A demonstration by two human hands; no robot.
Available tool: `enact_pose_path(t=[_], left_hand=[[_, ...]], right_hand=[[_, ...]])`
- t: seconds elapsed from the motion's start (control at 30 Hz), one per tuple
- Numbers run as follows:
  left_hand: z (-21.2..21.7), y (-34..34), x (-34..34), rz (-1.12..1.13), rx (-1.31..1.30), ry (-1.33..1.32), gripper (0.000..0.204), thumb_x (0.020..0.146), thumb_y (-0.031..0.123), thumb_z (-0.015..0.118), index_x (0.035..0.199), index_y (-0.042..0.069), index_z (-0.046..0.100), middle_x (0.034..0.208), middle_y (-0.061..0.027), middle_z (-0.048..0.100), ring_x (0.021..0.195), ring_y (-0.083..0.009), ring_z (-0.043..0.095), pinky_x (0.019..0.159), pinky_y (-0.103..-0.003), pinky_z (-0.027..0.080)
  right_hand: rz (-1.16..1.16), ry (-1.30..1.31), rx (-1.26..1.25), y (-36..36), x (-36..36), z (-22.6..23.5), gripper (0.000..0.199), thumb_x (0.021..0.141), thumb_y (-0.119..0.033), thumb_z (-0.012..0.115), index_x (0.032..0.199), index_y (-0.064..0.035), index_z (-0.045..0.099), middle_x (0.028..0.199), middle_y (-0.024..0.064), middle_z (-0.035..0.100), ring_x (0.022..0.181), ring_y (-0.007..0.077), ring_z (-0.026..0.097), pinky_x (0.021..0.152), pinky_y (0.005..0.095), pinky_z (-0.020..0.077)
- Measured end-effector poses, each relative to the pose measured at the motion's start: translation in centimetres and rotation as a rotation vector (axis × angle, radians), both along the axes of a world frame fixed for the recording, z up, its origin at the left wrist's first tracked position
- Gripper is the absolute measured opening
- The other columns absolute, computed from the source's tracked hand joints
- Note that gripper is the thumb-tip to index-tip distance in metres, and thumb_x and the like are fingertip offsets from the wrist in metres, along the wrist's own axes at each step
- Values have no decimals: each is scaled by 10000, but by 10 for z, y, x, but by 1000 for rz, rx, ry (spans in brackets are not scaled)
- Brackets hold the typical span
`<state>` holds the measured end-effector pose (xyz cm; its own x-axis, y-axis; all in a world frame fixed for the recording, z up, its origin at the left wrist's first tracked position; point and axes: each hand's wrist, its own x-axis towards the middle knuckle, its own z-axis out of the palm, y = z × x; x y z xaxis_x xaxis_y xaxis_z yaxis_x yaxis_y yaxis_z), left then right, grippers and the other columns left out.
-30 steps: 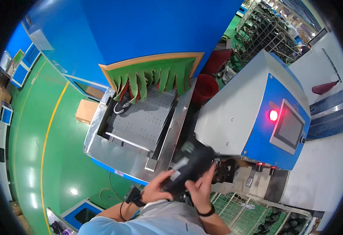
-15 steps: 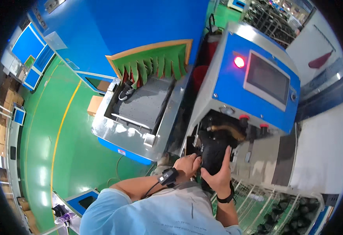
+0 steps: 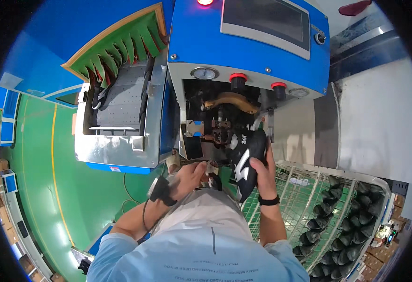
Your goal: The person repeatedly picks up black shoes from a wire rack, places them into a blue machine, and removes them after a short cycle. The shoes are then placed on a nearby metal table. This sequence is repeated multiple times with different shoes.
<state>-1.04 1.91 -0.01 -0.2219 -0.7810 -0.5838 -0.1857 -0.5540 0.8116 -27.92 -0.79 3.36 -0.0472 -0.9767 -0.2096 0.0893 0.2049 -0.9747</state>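
A black shoe upper with white side marks is gripped along its right side by my right hand, the thumb lying across it. It tilts in front of the machine's cavity, its lighter opening towards the metal clamp parts. Over the clamp hangs a curved brown pad. Left of the shoe, apart from it, my left hand is slightly blurred. Its fingers stretch to the right, and nothing shows in them.
The blue machine front carries a screen and red-topped knobs. On the left, a conveyor runs under green flaps, with a dark shoe beside them. A wire rack holds several black shoe pieces at right.
My view has moved closer and turned towards the machine. The shoe upper has come down out of the cavity and turned, showing its white marks. My left hand has drawn away from it.
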Motion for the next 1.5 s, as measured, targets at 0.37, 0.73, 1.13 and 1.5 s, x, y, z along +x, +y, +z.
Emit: enact_pose_path(t=[0.37,0.73,1.13,1.5], left_hand=[[-71,-7,50,-528,-596,-392,341,1050,319,564,1037,4,693,896,-225,737,897,-407,728,761,-493,566],[-68,-32,82,-358,-77,-386,504,1056,470,564,1093,-6,727,967,-230,752,920,-408,731,796,-504,553],[-66,-36,31,-151,42,244,579,1042,544,623,1224,0,699,1016,-142,767,840,-255,730,751,-402,578],[-81,-7,26,-296,851,516,469,1023,452,671,1340,107,675,1223,-38,745,1072,-193,699,952,-377,564]], right_hand=[[299,1146,-64,-86,68,-21,1150,895,-377,767,1714,-103,8,1145,386,656,880,508,709,682,542,586],[219,1304,-71,-93,81,-28,1041,942,-383,723,1696,-26,100,1197,376,608,803,457,708,581,498,581],[15,1254,-497,3,80,-38,1074,835,-353,830,1677,-56,234,1315,369,579,1053,532,663,807,571,599],[-1,-57,410,63,57,-20,872,987,-332,756,1639,-13,273,1498,238,561,1339,327,594,1108,412,478]])
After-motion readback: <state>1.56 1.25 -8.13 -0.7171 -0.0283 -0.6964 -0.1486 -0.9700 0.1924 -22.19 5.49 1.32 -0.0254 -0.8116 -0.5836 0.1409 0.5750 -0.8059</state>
